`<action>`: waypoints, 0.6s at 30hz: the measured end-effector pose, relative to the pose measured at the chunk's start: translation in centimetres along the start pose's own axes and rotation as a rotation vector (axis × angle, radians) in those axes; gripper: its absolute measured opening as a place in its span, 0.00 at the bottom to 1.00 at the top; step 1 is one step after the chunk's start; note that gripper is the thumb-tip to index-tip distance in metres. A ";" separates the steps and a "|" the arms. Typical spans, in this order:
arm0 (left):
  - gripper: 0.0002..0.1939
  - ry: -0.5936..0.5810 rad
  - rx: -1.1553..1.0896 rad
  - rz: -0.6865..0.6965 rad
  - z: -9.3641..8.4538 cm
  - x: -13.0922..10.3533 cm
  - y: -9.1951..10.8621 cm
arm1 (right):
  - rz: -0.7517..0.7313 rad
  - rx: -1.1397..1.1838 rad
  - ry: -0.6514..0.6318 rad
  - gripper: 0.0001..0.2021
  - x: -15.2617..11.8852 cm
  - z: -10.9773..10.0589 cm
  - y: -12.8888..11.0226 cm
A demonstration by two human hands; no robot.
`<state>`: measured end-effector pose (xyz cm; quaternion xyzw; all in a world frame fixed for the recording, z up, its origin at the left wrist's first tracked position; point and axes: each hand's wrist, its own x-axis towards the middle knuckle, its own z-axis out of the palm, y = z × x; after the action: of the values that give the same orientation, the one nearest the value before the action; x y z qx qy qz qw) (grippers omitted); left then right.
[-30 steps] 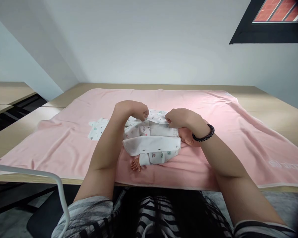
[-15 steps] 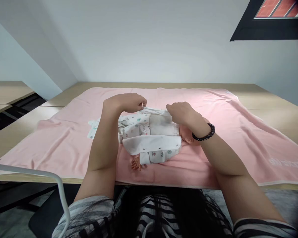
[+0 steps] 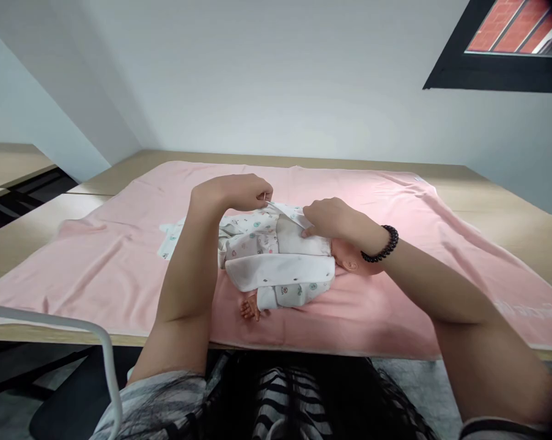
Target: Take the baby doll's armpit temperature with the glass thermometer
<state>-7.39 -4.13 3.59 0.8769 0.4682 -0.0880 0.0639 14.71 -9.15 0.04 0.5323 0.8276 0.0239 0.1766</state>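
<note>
A baby doll lies on its back on a pink blanket, its head to the right and partly behind my right wrist. It wears printed trousers and a white printed baby jacket, whose front is spread apart over a pale body. The near flap lies folded back with snaps showing, and one doll hand sticks out of the near sleeve. My left hand pinches the lower corner of the far flap. With fingers closed, my right hand grips the same flap's edge nearer the neck.
The blanket covers most of a wooden table against a white wall. At the lower left a white curved rail rises beside a dark seat. A second table stands at the far left. A dark-framed window is at upper right.
My right hand has drawn the upper part of the far flap slightly toward me and down across the doll's chest. My left hand keeps its pinch almost in place. The view has shifted slightly.
</note>
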 end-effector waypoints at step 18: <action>0.05 0.034 -0.016 -0.028 0.0 -0.5 -0.1 | 0.024 -0.009 0.122 0.11 1.6 1.9 1.1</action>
<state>-7.77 -4.47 3.68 0.8712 0.4820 -0.0704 0.0617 15.67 -7.57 -1.92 0.5388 0.8304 0.0622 0.1277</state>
